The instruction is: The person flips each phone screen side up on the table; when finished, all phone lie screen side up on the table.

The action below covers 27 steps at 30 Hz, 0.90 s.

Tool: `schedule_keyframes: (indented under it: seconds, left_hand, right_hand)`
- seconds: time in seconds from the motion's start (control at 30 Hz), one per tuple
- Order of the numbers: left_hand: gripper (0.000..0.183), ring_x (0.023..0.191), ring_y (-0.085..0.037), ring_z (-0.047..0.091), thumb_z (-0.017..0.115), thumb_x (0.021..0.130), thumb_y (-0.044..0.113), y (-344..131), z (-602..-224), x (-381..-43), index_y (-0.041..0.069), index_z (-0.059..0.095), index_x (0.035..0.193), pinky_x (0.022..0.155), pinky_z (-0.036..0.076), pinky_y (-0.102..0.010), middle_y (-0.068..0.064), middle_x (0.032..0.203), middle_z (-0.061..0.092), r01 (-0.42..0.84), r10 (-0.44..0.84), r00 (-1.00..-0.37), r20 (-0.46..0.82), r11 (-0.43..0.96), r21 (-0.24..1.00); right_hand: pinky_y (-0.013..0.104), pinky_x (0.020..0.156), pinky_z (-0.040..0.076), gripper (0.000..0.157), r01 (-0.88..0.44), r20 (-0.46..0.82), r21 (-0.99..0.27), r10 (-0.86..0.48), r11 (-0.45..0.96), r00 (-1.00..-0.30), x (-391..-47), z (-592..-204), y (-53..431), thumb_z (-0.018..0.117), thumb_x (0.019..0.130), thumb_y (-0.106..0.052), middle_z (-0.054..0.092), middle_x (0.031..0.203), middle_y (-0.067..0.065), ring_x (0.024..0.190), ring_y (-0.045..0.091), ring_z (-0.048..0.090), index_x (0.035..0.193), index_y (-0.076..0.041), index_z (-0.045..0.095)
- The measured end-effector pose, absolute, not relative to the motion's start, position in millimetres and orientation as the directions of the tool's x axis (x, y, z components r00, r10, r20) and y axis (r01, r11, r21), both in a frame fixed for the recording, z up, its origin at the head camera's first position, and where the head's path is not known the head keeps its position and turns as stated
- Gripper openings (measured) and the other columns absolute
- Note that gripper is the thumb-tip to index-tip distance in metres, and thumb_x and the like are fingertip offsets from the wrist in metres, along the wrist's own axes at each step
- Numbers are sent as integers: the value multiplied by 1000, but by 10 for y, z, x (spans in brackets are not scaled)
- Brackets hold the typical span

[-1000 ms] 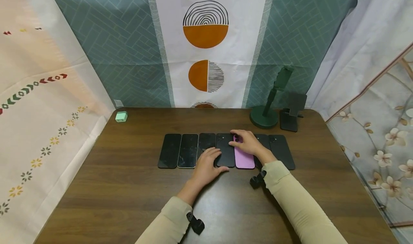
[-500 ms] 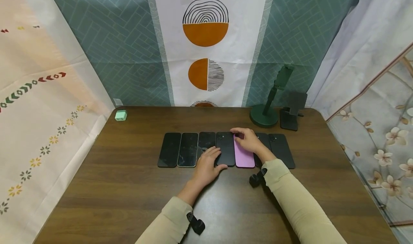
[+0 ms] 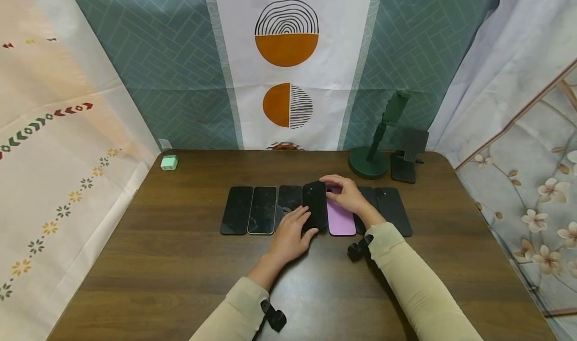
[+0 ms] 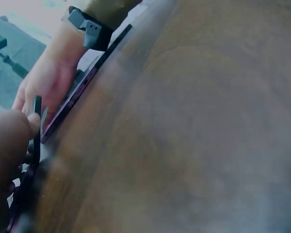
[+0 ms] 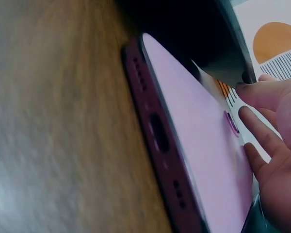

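Observation:
A black smartphone (image 3: 317, 208) in the middle of a row of phones is tilted, its right side raised off the table. My left hand (image 3: 290, 233) grips its near end, thumb at the near edge and fingers over the left side. My right hand (image 3: 347, 196) holds its far right corner with the fingertips. In the left wrist view the raised phone (image 4: 37, 131) stands on edge by my left thumb. A pink smartphone (image 3: 341, 218) lies back up beneath my right hand; in the right wrist view its charging port end faces the camera.
To the left lie several dark phones (image 3: 237, 211), partly covered by my left hand. More black phones (image 3: 394, 212) lie on the right. A green stand (image 3: 369, 163) and a black stand (image 3: 403, 168) are at the back right; a mint green block (image 3: 169, 162) sits back left.
The black smartphone has gone from lying flat to tilted up, its right side lifted. My right fingertips have shifted slightly left and away onto its corner; my left hand has barely moved.

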<state>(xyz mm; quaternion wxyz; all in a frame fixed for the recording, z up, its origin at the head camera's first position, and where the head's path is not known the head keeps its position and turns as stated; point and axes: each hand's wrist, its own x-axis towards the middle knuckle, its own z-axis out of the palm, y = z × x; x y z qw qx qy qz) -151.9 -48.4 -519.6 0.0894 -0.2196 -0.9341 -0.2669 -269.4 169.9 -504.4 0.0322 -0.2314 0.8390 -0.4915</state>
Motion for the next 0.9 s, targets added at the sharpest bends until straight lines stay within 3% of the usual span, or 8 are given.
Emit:
schedule_keyframes:
  seconds: [0.13,0.4,0.57,0.77,0.9]
  left_hand:
    - [59,135,-30,52,73,93,43,-453,-5176,-1519,0,64,133,112,40,-48,-13,144,57,445,342,-894,290,750,489]
    - [56,131,-35,54,71,95,39,-437,-5149,-1510,0,63,134,106,44,-58,-16,146,55,478,377,-878,295,710,517]
    - [64,123,-32,62,81,86,40,-467,-5155,-1519,-1,65,132,102,50,-48,-16,135,64,502,354,-862,363,694,516]
    - [51,94,-22,75,84,84,24,-484,-5150,-1519,-3,69,124,82,60,-33,-17,116,73,591,360,-795,488,642,489]
    - [44,98,-24,74,81,82,15,-495,-5157,-1515,-5,70,121,80,60,-31,-19,116,72,620,358,-769,530,618,483]
  right_hand:
    - [52,99,51,43,-406,216,-832,-453,378,-865,-2679,-5037,1673,67,90,9,60,135,19,120,38,60,131,-1,66]
    - [54,97,52,42,-441,261,-825,-455,353,-851,-2698,-5030,1649,65,88,13,62,133,19,119,39,61,128,1,67]
    - [51,94,54,42,-444,248,-808,-460,388,-853,-2676,-5028,1634,67,88,9,62,133,16,117,35,63,128,-2,68]
    - [52,92,55,43,-466,270,-794,-460,390,-846,-2667,-5004,1628,67,88,7,61,134,16,116,36,63,130,-1,66]
    - [57,99,50,46,-454,248,-807,-482,377,-841,-2680,-4969,1610,67,92,2,58,141,17,126,38,57,137,0,60]
